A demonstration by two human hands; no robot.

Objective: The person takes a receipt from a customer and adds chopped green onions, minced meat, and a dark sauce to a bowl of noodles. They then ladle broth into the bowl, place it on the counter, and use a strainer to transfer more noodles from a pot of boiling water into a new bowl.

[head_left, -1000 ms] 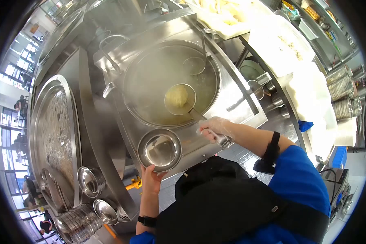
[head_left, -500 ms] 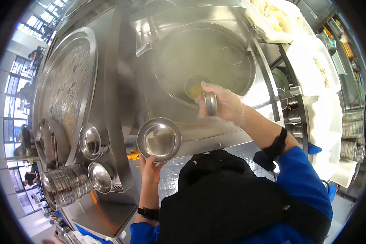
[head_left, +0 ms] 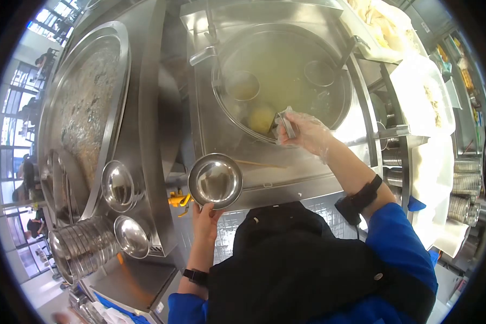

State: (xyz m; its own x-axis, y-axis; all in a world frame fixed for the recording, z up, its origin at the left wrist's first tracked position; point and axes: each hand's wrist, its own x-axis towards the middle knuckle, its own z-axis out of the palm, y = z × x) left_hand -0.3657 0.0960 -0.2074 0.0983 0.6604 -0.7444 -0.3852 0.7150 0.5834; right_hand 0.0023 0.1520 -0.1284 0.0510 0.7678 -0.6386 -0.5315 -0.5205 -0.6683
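Note:
An empty metal bowl [head_left: 215,181] is gripped at its near rim by my left hand [head_left: 206,222], in front of the stove's edge. My right hand [head_left: 306,133], in a clear plastic glove, is closed round the metal handle [head_left: 287,125] of a strainer at the near rim of a large round pot [head_left: 282,33]. Yellowish food [head_left: 261,118] shows in the strainer, in the cloudy liquid just left of this hand. Steam blurs the pot's contents. Two other round strainers hang in the pot, one at the left [head_left: 243,86] and one at the right [head_left: 319,73].
To the left are a wide pan of dark liquid [head_left: 92,92], two loose metal bowls [head_left: 132,236] and a stack of bowls [head_left: 83,248]. A thin stick [head_left: 260,163] lies before the pot. White trays with food [head_left: 424,97] stand at the right.
The strainer's handle in my right hand has tilted, and the yellowish food shows more clearly beside it. The view has shifted a little. My left hand still holds the bowl.

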